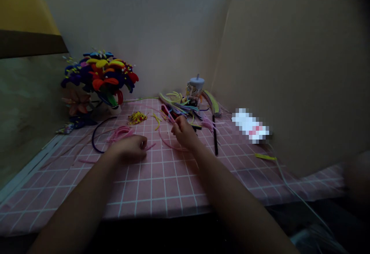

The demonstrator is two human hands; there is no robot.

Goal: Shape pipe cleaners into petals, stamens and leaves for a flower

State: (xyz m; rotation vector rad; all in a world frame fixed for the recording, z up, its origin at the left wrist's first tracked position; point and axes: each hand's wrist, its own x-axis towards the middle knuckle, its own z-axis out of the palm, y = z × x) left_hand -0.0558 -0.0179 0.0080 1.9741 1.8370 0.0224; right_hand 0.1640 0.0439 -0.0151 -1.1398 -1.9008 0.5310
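Pink craft strip [169,141] lies in a slack curve on the gridded pink mat [157,192], running near and right of centre from the right hand [184,132]. The right hand is closed to a pinch, its fingers drawn together on the strip's upper length, just near a bundle of multicoloured strips [176,105] at the far side of the mat. The left hand [128,150] rests low on the mat, left of the right hand, with its fingers curled inward (whether it has hold of anything cannot be determined from this view). A short pink end [150,146] projects just beyond those fingers.

A loose pink coil [120,133] sits directly far of the left hand, touching a dark hoop [98,136] on its left side. Both the strip and the coil are judged light, soft and readily bent; expect them to droop under their own weight and to snag on neighbouring lengths. Take hold close to a free end, between the fingertips, rather than at mid-span.

Further items occupy the far side: a heap of yellow beads [137,118], a bright felt flower bouquet [100,78] at far left, and a lidded plastic cup [195,88] behind the bundle. A black rod [215,138] lies right of the right hand, and a white object [250,126] farther right is too blurred to identify.
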